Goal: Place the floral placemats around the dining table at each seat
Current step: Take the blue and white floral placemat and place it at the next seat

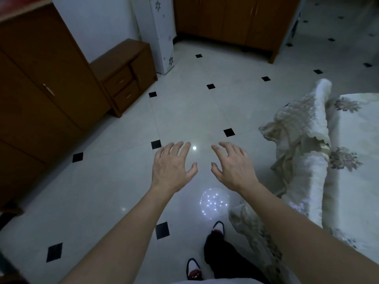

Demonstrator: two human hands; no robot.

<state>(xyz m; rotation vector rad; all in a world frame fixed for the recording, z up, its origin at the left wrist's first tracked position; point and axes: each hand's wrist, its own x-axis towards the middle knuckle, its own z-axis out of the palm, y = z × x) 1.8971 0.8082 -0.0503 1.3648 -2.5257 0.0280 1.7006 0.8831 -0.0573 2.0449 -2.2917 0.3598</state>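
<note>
Fingers of the left hand [172, 167] and right hand [233, 167] hang spread and empty over the floor [123, 191]; no placemat shows, while the floral-clothed table [354, 181] lies nearer the right hand.

One head-worn view, looking steeply down.
It faces the tiled floor [114, 193] from standing height, cabinets [41, 83] beyond.
</note>
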